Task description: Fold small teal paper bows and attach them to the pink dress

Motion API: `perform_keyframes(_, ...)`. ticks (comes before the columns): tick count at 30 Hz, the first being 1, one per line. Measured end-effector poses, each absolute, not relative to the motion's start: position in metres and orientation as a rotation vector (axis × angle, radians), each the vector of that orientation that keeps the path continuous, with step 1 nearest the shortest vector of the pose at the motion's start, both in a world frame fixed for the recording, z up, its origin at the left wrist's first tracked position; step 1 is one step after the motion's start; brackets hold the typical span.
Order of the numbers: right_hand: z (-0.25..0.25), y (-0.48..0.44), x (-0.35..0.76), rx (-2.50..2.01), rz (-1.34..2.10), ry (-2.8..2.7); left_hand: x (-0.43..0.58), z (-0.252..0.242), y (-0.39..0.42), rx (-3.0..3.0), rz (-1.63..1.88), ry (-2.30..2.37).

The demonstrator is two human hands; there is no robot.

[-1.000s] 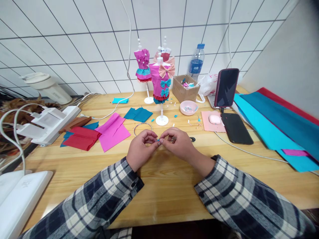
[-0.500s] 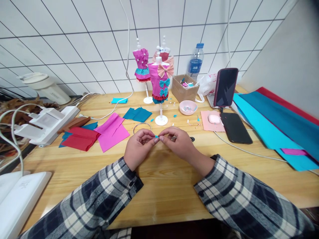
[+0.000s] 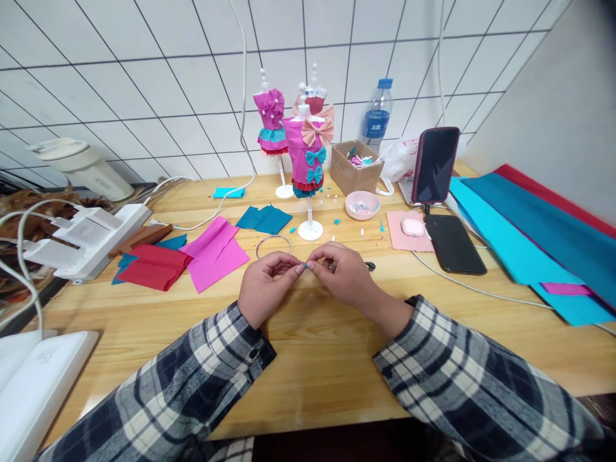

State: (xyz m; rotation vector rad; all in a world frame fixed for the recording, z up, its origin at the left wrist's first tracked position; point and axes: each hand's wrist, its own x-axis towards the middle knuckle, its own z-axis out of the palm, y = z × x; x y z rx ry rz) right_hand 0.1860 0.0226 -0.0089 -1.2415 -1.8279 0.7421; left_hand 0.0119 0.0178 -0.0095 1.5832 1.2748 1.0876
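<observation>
My left hand [image 3: 269, 282] and my right hand [image 3: 344, 273] meet fingertip to fingertip above the wooden table. Between their pinched thumbs and forefingers is a tiny piece of teal paper [image 3: 305, 265], mostly covered by the fingers. Just beyond them stands a small white dress form [image 3: 310, 230] in a magenta top with teal bows [image 3: 315, 165] and a peach bow [image 3: 317, 131]. A thin ring [image 3: 273, 246] lies by my left fingers. Part of a small black object [image 3: 369, 266] shows beside my right hand.
Two more dressed forms, one in magenta and teal [image 3: 271, 115], stand behind. Coloured paper [image 3: 219, 253] lies left. A pink bowl [image 3: 362, 205], cardboard box [image 3: 356, 168], bottle [image 3: 378, 115] and phones [image 3: 455, 244] stand or lie at right, with large teal sheets [image 3: 529, 218] beyond.
Less of the teal piece shows between my fingertips than before. Both hands stay in nearly the same place, and the whole view has shifted slightly.
</observation>
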Motion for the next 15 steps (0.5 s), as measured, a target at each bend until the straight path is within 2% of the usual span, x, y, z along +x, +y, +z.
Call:
perform_keyframes(10,-0.0076,0.0195,0.1814,-1.304,1.005,-1.627,0.0127,-0.0132,0.0201,1.43,1.118,1.263)
perform_keyframes(15,-0.0091,0.0203,0.1843,-1.292,0.801,-1.715,0.0121,-0.0109,0.0217,1.452,1.187,1.244)
